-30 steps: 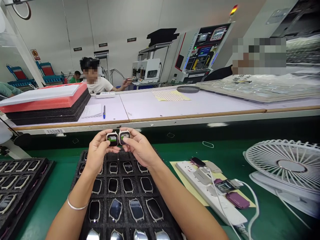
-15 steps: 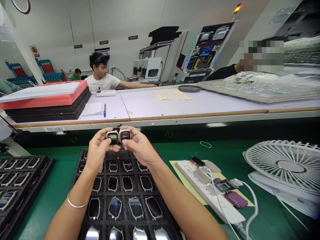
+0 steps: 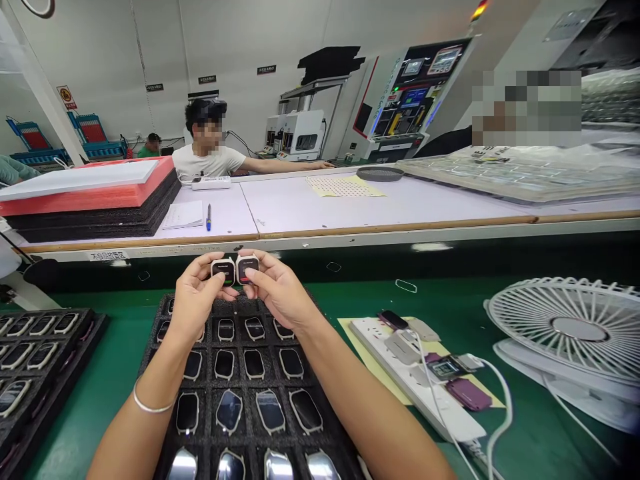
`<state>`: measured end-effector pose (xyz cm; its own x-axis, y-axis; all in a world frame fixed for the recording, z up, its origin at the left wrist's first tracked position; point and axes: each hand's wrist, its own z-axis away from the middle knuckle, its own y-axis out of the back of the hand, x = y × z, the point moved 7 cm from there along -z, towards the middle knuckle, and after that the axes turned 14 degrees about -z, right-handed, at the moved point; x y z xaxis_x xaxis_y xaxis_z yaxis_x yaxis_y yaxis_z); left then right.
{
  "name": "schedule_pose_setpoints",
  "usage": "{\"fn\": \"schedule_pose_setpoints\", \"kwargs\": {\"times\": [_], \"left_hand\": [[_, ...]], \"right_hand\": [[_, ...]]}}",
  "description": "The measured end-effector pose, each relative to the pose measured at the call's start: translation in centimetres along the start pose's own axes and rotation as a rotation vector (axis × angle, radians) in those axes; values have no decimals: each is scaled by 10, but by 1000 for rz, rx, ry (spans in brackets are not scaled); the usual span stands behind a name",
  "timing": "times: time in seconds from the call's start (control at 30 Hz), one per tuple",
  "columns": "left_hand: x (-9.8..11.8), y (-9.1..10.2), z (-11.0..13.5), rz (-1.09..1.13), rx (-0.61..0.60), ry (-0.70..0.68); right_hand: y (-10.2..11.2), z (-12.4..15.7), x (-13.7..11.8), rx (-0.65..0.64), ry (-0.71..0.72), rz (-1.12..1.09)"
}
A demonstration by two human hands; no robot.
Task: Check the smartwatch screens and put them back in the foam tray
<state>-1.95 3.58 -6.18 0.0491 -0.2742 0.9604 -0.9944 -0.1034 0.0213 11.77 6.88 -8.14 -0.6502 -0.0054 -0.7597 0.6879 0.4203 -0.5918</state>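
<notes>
My left hand (image 3: 196, 299) pinches a small smartwatch body (image 3: 223, 270) with a lit screen. My right hand (image 3: 278, 291) pinches a second watch body (image 3: 247, 267) showing a red mark on its screen. The two watches are held side by side, touching, above the far end of a black foam tray (image 3: 245, 390). That tray holds several more watch bodies in rows of pockets. A thin silver bangle sits on my left wrist.
A second black tray of watches (image 3: 30, 347) lies at the left. A white power strip with chargers and cables (image 3: 425, 373) lies to the right on yellow paper, and a white fan (image 3: 570, 333) beyond it. Across a raised white bench (image 3: 350, 213) sits a person in a white shirt (image 3: 210, 157).
The screens changed: the left watch's green display went dark and the right watch now shows red. Both hands stayed in place. The person opposite sat up and reached along the bench.
</notes>
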Motion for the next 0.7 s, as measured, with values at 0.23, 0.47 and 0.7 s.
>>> {"fn": "schedule_pose_setpoints", "kwargs": {"times": [0.23, 0.47, 0.7], "left_hand": [[-2, 0, -1, 5, -17, -3], [16, -5, 19, 68, -90, -10], [63, -38, 129, 520, -785, 375]], "right_hand": [[-2, 1, 0, 19, -6, -13], [-2, 1, -6, 0, 7, -11], [-50, 53, -41, -276, 13, 23]]}}
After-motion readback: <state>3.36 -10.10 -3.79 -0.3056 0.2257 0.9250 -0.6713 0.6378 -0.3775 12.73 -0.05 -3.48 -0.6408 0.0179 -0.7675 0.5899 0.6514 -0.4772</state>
